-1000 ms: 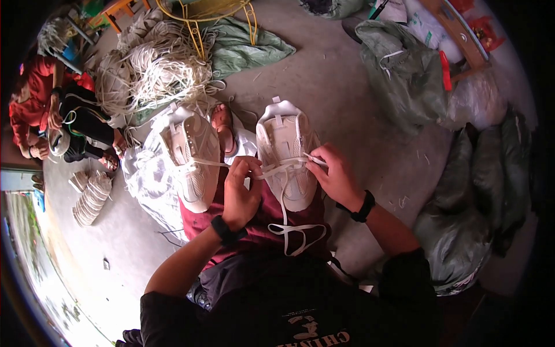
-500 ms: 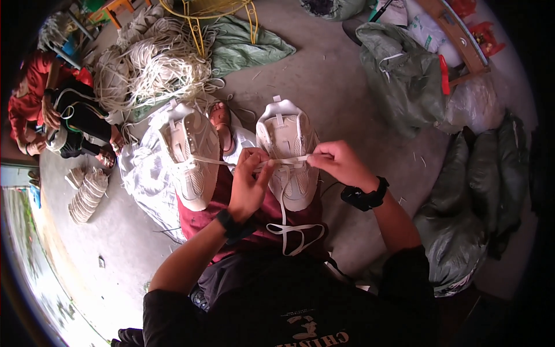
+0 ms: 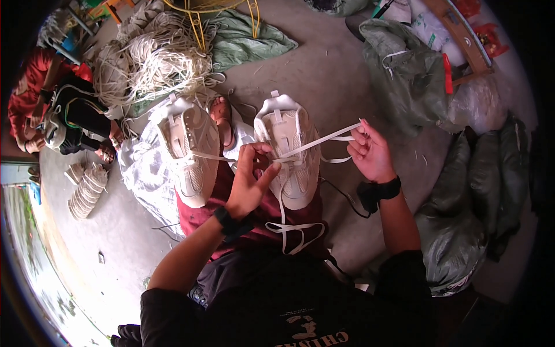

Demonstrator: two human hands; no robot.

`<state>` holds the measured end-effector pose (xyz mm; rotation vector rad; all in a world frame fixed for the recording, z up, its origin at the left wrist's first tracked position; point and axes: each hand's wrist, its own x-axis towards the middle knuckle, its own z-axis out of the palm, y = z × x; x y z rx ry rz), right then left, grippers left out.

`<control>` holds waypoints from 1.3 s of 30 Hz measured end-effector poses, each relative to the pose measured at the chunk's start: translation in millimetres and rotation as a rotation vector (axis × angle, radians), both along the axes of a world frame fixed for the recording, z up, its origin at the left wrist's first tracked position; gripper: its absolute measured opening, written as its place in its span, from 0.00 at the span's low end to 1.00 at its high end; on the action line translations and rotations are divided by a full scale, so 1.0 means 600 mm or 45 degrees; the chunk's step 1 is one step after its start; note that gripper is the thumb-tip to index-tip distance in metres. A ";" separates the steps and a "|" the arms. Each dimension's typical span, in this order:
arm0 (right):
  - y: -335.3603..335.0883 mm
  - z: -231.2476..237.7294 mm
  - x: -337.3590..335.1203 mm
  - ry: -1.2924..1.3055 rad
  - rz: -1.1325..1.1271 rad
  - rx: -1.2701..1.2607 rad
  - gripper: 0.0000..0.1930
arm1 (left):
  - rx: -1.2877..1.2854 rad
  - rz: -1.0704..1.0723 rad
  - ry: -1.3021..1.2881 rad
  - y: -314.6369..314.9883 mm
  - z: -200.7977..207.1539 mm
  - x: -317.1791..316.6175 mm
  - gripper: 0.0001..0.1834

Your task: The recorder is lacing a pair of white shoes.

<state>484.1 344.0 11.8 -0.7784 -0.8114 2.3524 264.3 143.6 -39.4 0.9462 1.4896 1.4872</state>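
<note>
Two pale beige sneakers, a left one and a right one, rest on my maroon-clad legs with their toes toward me. My left hand lies at the inner side of the right sneaker, thumb and curled fingers closed at the flat white shoelace by its lowest lacing; the exact grip is partly hidden. Off to the right, my right hand pinches the shoelace, drawn taut from the sneaker. A slack lace loop hangs beside it. Another lace end trails toward my lap. A lace stretches from the left sneaker to my left hand.
A large heap of white laces lies at far left beside a green sheet and a yellow-framed stool. A person in red sits at left near a lace bundle. Green sacks stand at right.
My right hand has moved outward to the right and slightly up, pulling the shoelace out from the right sneaker into a long taut line. My left hand has stayed almost in place.
</note>
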 end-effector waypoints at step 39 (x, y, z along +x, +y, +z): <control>0.095 -0.009 -0.080 0.220 0.066 -0.095 0.13 | 0.136 -0.159 0.566 0.054 -0.034 0.002 0.61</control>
